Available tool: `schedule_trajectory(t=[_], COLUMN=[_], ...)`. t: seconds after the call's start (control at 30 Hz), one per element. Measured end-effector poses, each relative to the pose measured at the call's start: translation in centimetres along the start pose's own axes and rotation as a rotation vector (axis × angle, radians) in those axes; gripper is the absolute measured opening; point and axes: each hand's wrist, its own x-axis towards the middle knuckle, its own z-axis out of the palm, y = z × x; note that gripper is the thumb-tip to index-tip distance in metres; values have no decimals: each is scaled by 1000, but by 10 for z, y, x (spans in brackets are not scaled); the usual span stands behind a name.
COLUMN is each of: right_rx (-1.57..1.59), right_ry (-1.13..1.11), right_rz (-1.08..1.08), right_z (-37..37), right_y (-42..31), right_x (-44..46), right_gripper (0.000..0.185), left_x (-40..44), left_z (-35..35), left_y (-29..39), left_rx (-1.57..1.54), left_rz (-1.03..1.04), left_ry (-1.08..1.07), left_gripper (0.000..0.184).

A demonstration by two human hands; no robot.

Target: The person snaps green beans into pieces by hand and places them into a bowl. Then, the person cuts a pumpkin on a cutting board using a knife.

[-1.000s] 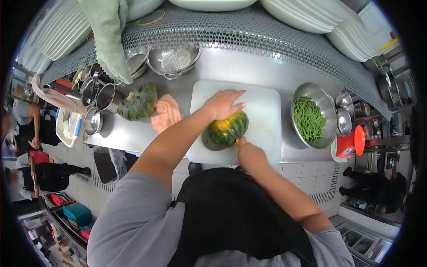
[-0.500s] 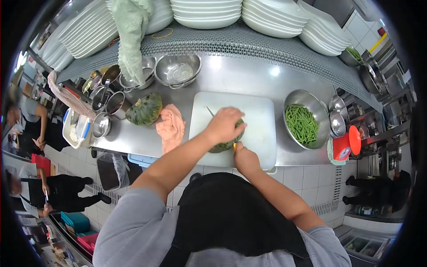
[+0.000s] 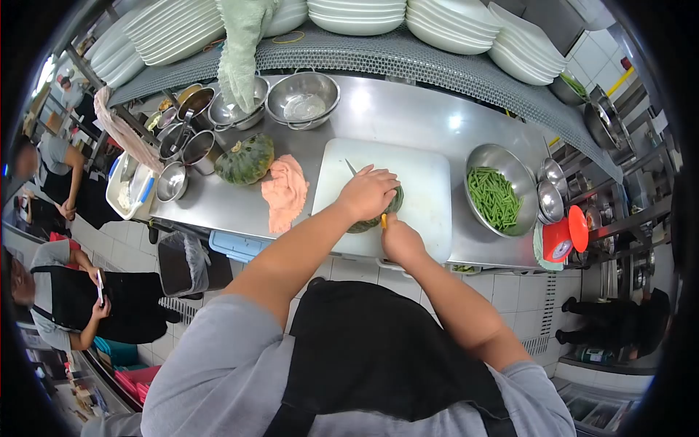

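A green pumpkin (image 3: 395, 199) lies on the white cutting board (image 3: 422, 182), mostly covered by my hands. My left hand (image 3: 369, 193) rests across its top and over the knife blade, fingers stretched out flat. Closed around the knife's orange-yellow handle (image 3: 384, 220) is my right hand (image 3: 402, 242), at the pumpkin's near right side. The knife tip (image 3: 350, 167) sticks out beyond my left hand. How deep the blade sits in the pumpkin is hidden.
Left of the board are a pink cloth (image 3: 284, 193), another green pumpkin (image 3: 245, 159) and metal bowls (image 3: 302, 100). A bowl of cut green beans (image 3: 495, 197) and a red scale (image 3: 559, 242) stand right. Stacked white plates (image 3: 357, 16) line the shelf; co-workers (image 3: 95, 295) stand left.
My left hand's fingers have flattened and drawn closer together over the pumpkin. My right hand keeps its grip on the knife. The view has shifted slightly; a co-worker at left has moved.
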Motion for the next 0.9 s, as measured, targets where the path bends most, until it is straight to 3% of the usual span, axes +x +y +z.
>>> schedule_trajectory(t=[0.17, 0.4, 0.57, 0.9], right_rx=[-67, -92, -55, -104], right_ry=[-180, -204, -54, 19], right_rz=[36, 81, 47, 69], right_z=[-39, -40, -16, 29], right_y=[-15, -27, -15, 5], right_x=[6, -12, -26, -2], right_gripper=[30, 28, 27, 22], left_x=[0, -3, -3, -2], left_z=[6, -1, 1, -2], left_y=[-6, -3, -2, -1], left_rx=[9, -126, -130, -128], left_rz=[12, 8, 3, 30], left_ry=[-12, -25, -14, 0], left_gripper=[34, 47, 50, 48])
